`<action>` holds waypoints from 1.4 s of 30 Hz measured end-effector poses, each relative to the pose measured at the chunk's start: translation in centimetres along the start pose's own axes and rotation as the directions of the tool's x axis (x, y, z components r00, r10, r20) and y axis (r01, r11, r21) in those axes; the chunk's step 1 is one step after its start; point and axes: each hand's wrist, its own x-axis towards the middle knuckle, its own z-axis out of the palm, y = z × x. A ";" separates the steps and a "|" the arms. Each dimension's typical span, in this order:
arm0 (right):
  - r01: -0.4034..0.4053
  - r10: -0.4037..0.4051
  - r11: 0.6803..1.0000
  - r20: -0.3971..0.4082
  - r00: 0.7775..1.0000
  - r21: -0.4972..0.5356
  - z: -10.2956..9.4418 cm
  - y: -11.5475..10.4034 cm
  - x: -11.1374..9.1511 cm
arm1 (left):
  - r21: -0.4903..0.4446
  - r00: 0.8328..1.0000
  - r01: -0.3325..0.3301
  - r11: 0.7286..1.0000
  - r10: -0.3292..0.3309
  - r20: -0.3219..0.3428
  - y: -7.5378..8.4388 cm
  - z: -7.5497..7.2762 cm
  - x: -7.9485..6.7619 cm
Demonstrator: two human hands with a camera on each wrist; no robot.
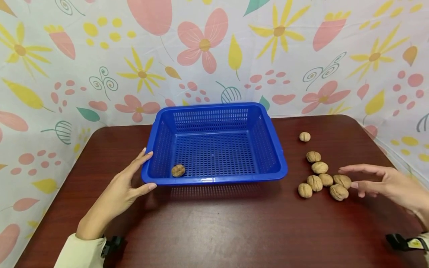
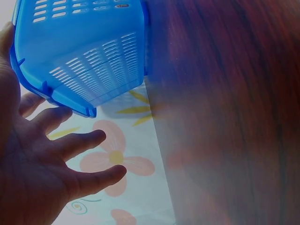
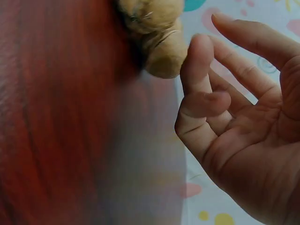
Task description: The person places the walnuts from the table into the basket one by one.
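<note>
Perhaps the right hand (image 1: pixel 393 186), fingers parted, bumps round walnuts (image 1: pixel 339 192) rolling at four o'clock; left hand (image 1: pixel 122 191), fingers spread, touches basket (image 1: pixel 214 181).

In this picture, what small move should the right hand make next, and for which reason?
Probably the right hand should close its thumb and fingers round the nearest walnut: they are right beside it but not curled round it. Another walnut lies inside the blue basket, whose rim the left hand touches, so collecting more there seems sensible.
</note>
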 end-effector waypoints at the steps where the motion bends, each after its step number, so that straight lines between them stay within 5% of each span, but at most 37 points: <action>1: 0.016 -0.016 1.000 0.015 1.000 0.013 0.0 0.3 0.0 | -0.001 1.000 0.003 1.000 -0.003 0.002 0.0 0.0 0.0; 5: 0.073 -0.077 0.995 0.063 0.995 0.068 0.3 0.8 0.2 | -0.007 1.000 0.008 1.000 -0.008 0.009 0.0 0.0 0.0; 12: -0.008 0.008 1.000 0.023 1.000 0.020 1.1 0.9 0.3 | -0.010 1.000 0.000 1.000 0.000 0.010 0.1 0.1 0.0; 30: -0.036 0.036 0.999 -0.050 0.998 0.018 1.3 1.1 0.5 | -0.017 1.000 -0.012 1.000 0.013 0.006 0.2 -0.1 0.0; 42: 0.091 -0.091 0.996 -0.077 0.993 0.000 -0.9 -1.8 1.2 | -0.022 1.000 -0.017 1.000 0.017 0.000 0.2 -0.1 -0.1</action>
